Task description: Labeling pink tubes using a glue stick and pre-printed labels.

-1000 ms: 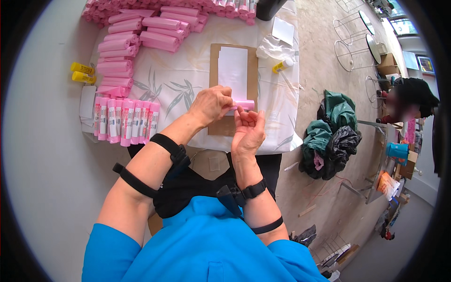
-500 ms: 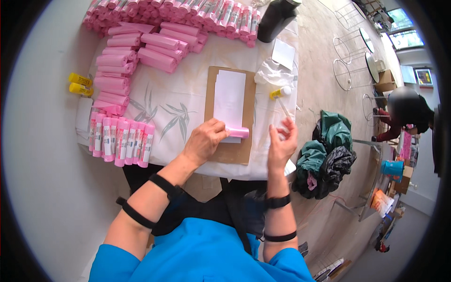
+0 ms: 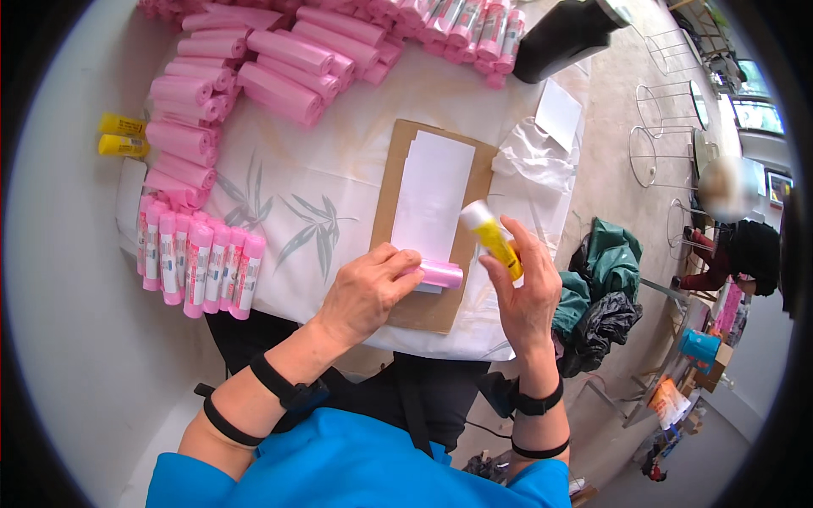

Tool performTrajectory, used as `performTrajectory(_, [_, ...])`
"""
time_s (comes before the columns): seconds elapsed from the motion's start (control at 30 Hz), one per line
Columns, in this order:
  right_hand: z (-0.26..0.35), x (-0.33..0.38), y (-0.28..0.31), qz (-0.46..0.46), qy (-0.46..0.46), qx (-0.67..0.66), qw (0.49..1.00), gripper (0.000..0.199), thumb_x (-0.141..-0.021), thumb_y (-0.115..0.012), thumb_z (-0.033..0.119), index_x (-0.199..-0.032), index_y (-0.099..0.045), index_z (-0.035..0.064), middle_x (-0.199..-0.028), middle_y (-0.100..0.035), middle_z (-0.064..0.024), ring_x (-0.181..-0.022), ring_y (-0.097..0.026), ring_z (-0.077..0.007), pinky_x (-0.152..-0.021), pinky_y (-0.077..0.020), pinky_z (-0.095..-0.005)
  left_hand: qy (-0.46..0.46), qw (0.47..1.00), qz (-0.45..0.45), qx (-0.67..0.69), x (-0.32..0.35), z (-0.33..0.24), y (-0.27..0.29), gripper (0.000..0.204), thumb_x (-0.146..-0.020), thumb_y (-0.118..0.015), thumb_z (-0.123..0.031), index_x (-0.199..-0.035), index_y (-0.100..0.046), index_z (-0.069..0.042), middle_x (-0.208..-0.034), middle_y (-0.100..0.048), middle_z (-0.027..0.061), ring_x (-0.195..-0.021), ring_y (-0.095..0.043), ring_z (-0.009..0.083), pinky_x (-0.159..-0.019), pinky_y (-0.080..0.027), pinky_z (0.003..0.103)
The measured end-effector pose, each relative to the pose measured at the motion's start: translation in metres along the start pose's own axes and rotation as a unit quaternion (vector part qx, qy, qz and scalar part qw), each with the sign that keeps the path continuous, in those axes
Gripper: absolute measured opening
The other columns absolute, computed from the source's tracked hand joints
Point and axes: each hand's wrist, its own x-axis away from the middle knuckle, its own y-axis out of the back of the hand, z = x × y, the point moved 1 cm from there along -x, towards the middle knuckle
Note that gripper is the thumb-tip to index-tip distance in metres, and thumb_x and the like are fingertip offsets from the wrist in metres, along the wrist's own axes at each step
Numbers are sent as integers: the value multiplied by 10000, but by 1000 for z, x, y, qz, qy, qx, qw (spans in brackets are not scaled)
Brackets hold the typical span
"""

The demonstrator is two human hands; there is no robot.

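My left hand is closed on the end of a small roll of pink plastic bags. That roll lies across the lower part of a stack of white paper strips, which rests on a brown cardboard sheet. To the right, my right hand grips a yellow glue stick between thumb and fingers, tilted with its white end toward the upper left. The glue stick is held above the cardboard's right edge, apart from the roll.
Many pink rolls are piled at the table's far and left sides. Labelled rolls stand near left. Two yellow glue sticks lie by the wall. A black bottle, crumpled white plastic and floor bags are on the right.
My right hand, open beside the glue stick lying on the table, has taken hold of it and brought it left toward the paper. My left hand stays on the pink roll.
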Motion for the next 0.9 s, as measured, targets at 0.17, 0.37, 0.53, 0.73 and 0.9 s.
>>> performTrajectory(0.17, [21,-18,-23,48,-15,-86,995,293,-715,-792,48,-973,-654,31,-930,-626,-107,-815,-611,-269,-680,-496,-348,-23,999,-24,0,-2,5,-5,170,-740,-628,-66,-899,-688,-82,-932,-650,-6,-838,-618,174,-679,-549,278])
performTrajectory(0.37, [34,-38,-55,143,175,10,974,347,-664,-650,-23,-1006,-594,4,-1021,-578,-105,-877,-570,-270,-744,-504,-361,-14,1000,-12,8,4,7,-6,168,-738,-632,-83,-902,-668,-92,-932,-653,-8,-834,-611,166,-674,-546,276])
performTrajectory(0.53, [30,-46,-38,191,177,113,959,287,-669,-635,8,-946,-565,-3,-993,-580,-140,-911,-562,-305,-800,-494,-387,-9,999,-29,8,5,7,-7,157,-736,-628,-73,-886,-674,-80,-943,-657,-7,-834,-609,165,-680,-549,280])
performTrajectory(0.73, [22,-41,-14,144,142,92,975,289,-734,-680,0,-1009,-593,9,-1005,-600,-140,-928,-584,-306,-776,-507,-391,0,1000,-22,17,3,7,-5,139,-754,-626,-68,-880,-685,-72,-956,-663,-7,-840,-612,164,-694,-552,278])
performTrajectory(0.9, [33,-38,-43,172,161,47,971,267,-722,-683,-11,-970,-588,6,-979,-597,-139,-922,-578,-317,-813,-493,-386,-3,1000,-18,6,3,8,-8,147,-758,-619,-60,-886,-690,-65,-954,-665,0,-846,-615,171,-706,-552,281])
